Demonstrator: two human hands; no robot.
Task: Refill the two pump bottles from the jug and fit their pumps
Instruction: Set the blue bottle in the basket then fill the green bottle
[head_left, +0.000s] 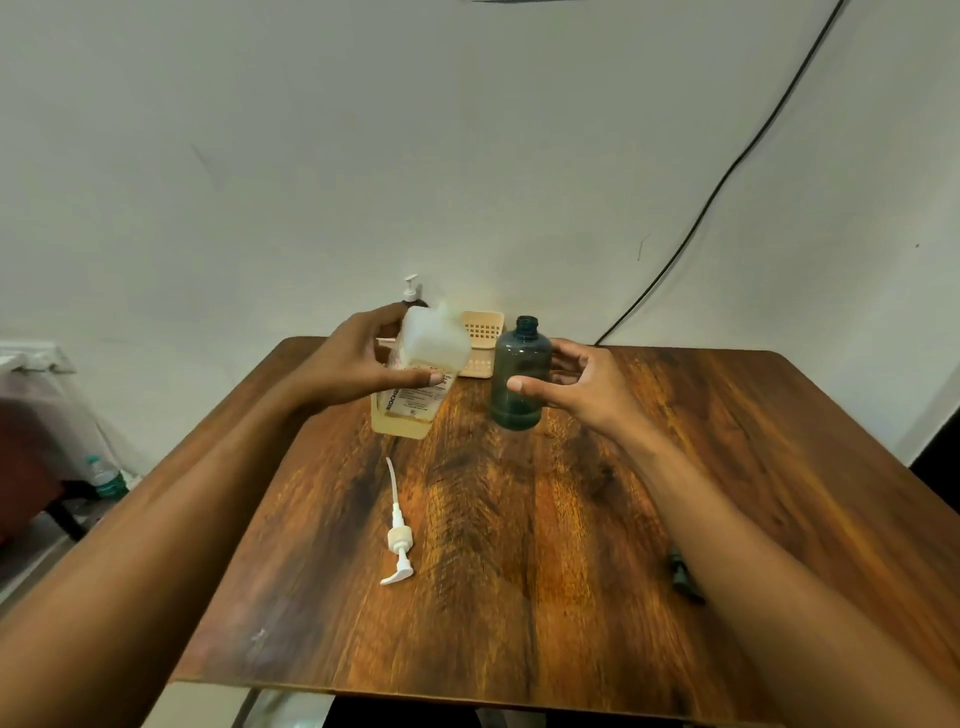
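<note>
I judge this the start of the second refill: one bottle with pump (413, 292) already stands by the table's (675, 519) far edge, behind the jug.

My left hand (358, 364) wraps the translucent jug (421, 374) near its top, thumb pressed on the label, tipping it toward the right; its spout is blurred.

My right hand (576, 384) is spread open just beside the dark open bottle (521, 374), thumb near its wall; I cannot tell whether it touches.

Next I must steady that bottle and bring the spout over its narrow neck.

The loose white pump (397, 540) lies nearer the front edge, well apart from both hands.
</note>
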